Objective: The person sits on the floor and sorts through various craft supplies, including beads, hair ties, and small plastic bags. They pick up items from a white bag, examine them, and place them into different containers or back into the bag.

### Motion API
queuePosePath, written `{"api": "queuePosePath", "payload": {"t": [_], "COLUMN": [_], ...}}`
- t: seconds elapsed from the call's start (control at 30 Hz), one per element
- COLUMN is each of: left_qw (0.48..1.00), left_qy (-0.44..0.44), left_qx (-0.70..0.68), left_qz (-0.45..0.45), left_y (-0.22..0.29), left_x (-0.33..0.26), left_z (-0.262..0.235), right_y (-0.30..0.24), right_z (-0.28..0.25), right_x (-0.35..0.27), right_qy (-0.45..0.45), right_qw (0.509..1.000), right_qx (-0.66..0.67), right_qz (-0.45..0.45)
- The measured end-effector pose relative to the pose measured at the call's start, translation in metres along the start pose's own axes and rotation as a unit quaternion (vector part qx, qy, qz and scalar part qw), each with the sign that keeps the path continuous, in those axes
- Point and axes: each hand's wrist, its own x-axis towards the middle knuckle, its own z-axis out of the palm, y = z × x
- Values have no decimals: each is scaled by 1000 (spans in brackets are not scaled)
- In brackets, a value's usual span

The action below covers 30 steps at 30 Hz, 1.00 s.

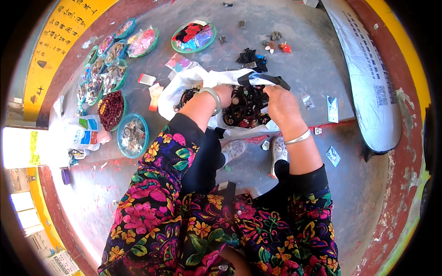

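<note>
Head view: white bag (pixel 172 92) seen lying open on grey floor (pixel 301 39), about midway between the floor's left and right edges, just beyond the two white shoes (pixel 235 149); dark beaded strands (pixel 241 108) heaped inside it; left hand (pixel 224 95) lowered into the bag's mouth, fingers hidden among the strands, so whether it is closed on anything cannot be told; pale bangle (pixel 217 101) worn on that wrist; right hand (pixel 282 105) placed at the bag's right rim, fingers bent down onto dark material beside a black strap (pixel 278 82), grip cannot be told for sure; silver bangle (pixel 298 137) worn on that wrist; hands set apart, one on each side of the strands; both arms covered by flowered sleeves (pixel 147 202) with black cuffs; toward the floor's left edge, baskets of packets are clustered, with dark red beads (pixel 110 110) piled in one and a blue basin (pixel 133 156) of small packets set nearest the person; printed plastic bag (pixel 83 131) left beside them; green tray (pixel 193 51) with red and black goods placed toward the floor's far edge; black cord bundle (pixel 251 60) laid just beyond the bag, red trinket (pixel 285 48) farther off; long silver-covered panel (pixel 375 87) laid along the floor's right edge, blue packet (pixel 332 109) placed between it and the bag
</note>
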Motion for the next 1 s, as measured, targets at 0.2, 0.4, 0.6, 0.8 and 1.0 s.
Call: {"api": "queuePosePath", "payload": {"t": [0.2,0.4,0.6,0.8,1.0], "left_qw": [952,997,995,994,989], "left_qy": [290,27,8,20,16], "left_qx": [-91,-35,-31,3,133], "left_qz": [35,65,-91,-108,-66], "left_y": [10,16,14,16,19], "left_x": [6,9,35,55,63], "left_z": [-26,-22,5,11,12], "right_y": [12,12,-5,0,7], "right_z": [-1,-3,-9,-6,-6], "right_x": [6,5,6,5,4], "right_qy": [128,51,-43,-34,-37], "right_qw": [984,991,993,995,994], "right_qx": [-120,-124,-85,-66,-91], "right_qz": [-4,25,64,59,44]}}
